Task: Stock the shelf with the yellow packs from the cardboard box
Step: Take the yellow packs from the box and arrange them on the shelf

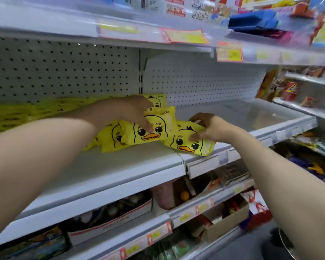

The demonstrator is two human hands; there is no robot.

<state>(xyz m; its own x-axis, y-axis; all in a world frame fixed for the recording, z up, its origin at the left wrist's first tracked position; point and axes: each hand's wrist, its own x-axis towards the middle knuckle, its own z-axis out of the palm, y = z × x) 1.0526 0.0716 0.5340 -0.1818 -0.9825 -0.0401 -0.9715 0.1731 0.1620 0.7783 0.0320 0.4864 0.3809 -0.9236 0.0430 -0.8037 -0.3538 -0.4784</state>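
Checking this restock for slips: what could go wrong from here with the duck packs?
The right pack, pinched by the right hand, lies at the front edge of the shelf; released there, it may slide off. The middle pack, held by the left hand, leans on a loose pile of packs and might topple forward.

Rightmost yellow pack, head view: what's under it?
White shelf, at the seam between two sections. The right hand pinches the rightmost yellow pack; the left hand holds the middle yellow pack. Beneath the pack itself is covered.
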